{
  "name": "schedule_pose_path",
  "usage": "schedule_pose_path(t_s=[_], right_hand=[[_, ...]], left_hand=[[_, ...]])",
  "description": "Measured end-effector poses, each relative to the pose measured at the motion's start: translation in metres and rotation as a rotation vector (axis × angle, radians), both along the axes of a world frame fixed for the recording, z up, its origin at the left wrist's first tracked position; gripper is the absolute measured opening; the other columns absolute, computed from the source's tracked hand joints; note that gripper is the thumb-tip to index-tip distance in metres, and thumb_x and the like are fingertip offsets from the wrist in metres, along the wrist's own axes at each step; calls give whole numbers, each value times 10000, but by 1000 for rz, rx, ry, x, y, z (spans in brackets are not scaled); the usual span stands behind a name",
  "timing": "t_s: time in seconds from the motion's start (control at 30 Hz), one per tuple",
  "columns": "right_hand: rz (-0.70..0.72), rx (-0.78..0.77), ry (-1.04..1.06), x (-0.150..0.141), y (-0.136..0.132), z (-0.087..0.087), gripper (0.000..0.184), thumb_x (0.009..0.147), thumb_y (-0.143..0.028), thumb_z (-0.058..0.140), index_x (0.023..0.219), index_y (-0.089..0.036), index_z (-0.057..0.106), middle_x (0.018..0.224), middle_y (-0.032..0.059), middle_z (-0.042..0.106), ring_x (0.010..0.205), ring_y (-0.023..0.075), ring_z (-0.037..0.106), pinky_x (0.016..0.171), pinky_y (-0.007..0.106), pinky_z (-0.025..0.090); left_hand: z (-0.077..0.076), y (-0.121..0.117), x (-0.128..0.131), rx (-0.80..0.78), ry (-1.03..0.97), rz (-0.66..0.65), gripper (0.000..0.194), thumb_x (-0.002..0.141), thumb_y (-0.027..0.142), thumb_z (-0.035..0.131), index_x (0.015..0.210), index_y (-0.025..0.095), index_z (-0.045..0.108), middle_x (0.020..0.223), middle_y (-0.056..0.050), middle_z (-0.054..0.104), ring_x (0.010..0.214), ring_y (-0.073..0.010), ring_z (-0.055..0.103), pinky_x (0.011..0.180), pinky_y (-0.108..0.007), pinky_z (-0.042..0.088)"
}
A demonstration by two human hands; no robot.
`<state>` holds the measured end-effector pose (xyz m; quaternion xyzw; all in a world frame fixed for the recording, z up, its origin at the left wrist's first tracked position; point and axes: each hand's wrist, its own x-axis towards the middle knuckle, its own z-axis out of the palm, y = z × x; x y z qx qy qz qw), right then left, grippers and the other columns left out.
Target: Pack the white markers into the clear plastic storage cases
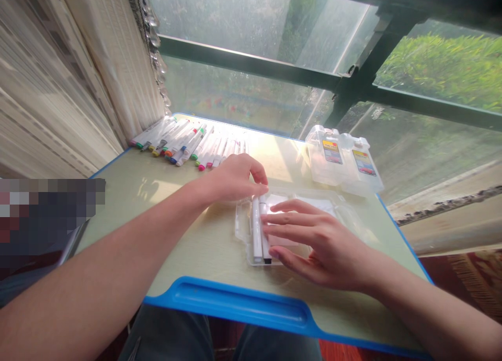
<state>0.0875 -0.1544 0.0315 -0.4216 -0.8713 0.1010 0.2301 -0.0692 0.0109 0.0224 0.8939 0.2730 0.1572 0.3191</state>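
A clear plastic case (240,230) lies open on the table with two white markers side by side in its left part. The outer marker (257,230) has a pale end toward me. Beside it, the other marker (267,254) ends in a black cap. My left hand (235,177) reaches over the case's far edge, thumb and forefinger pinched at the far end of the black-capped marker. My right hand (321,240) is over the case with fingers stretched out, fingertips touching that marker's side.
Several loose markers (188,144) with coloured caps lie in a row at the table's back left. Two translucent cases (341,159) with labels stand at the back right, by the window (251,63). A blue-rimmed groove (239,301) runs along the near edge. Curtains (78,63) hang on the left.
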Motion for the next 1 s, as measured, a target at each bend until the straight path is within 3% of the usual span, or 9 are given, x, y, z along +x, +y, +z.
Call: schedule_pose_path(t_s=[0.17, 0.5, 1.0], right_hand=[[2, -20, -1, 0, 0, 1, 145, 917, -194, 600, 992, -173, 722, 1142, 97, 753, 1061, 208, 693, 1032, 405, 517], [-16, -18, -31, 1, -1, -1, 154, 913, -233, 622, 1013, -180, 727, 1150, 79, 751, 1099, 217, 672, 1042, 411, 516], [-6, 28, -20, 4, -1, -5, 214, 900, -266, 659, 1097, -198, 712, 1134, 75, 753, 1076, 220, 681, 1014, 422, 530]], left_hand=[[-1, 1, -1, -32, 13, -46, 188, 725, 325, 694, 810, 185, 788, 581, 2, 650, 566, -115, 558, 628, -257, 442], [-3, 0, -1, -39, 3, -42, 191, 752, 326, 681, 829, 180, 777, 734, -30, 724, 635, -127, 602, 638, -254, 447], [-1, 0, 1, 11, 55, -28, 214, 796, 328, 625, 833, 181, 776, 702, -18, 704, 640, -129, 594, 666, -255, 436]])
